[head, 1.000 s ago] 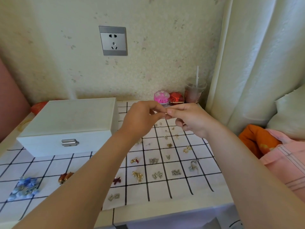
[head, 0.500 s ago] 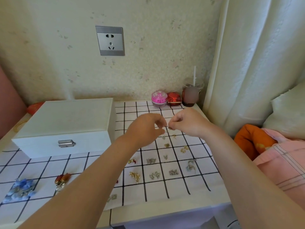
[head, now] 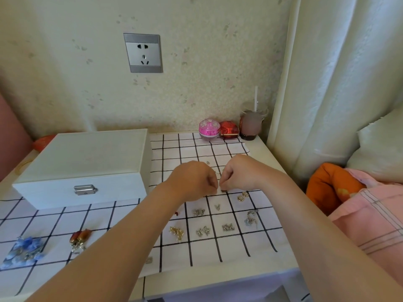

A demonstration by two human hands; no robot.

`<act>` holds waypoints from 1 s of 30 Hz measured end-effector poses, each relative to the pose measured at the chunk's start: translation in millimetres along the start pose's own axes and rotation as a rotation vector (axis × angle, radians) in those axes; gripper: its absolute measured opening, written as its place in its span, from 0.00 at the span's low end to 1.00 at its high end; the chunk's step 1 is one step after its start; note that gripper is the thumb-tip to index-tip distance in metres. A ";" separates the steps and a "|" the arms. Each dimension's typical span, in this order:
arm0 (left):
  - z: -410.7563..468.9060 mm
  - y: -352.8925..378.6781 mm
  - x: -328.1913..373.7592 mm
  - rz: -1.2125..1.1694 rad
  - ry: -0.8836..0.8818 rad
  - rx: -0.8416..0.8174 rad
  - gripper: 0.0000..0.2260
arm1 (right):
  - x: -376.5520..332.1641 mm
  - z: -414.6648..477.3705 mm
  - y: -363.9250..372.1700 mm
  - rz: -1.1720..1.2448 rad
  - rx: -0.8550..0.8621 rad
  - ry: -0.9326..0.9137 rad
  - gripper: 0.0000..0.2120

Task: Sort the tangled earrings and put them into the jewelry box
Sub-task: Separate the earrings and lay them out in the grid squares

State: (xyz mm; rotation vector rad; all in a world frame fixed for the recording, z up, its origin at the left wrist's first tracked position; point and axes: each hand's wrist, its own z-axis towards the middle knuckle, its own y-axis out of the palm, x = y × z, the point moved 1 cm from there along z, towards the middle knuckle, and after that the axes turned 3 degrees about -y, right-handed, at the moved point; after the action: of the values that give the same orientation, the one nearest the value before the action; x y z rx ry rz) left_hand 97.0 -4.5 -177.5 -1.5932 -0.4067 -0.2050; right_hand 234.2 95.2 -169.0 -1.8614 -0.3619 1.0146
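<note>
Pinching low over the checked cloth (head: 257, 253), your left hand (head: 194, 182) and right hand (head: 238, 174) almost touch. Fingers curled tight; what they hold is hidden. Jewelry box (head: 87, 164) closed.

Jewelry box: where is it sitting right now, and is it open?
In the head view the jewelry box sits lid shut on the table's left rear, left of the left hand, its silver latch facing the person.

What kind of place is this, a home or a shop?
Probably a home bedroom: a small table in a corner by a curtain, a pillow to the right, and a wall socket.
</note>
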 end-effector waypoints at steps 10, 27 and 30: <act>3.4 -37.0 -29.6 -0.131 -0.088 0.086 0.07 | 2.9 13.2 -5.2 0.004 0.202 -0.069 0.07; -3.9 -18.5 -29.1 0.175 -0.104 -0.024 0.01 | -16.9 1.1 -12.9 0.061 -0.001 -0.135 0.08; -1.3 -16.2 -26.7 0.156 -0.097 -0.019 0.01 | -10.9 -9.6 -7.9 -0.037 -0.137 -0.094 0.09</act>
State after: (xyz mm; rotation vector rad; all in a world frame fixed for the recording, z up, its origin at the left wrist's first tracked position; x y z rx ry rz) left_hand 66.5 -9.0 -172.4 -1.6500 -0.3544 -0.0122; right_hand 236.3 86.6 -155.0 -1.9255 -0.5315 1.0778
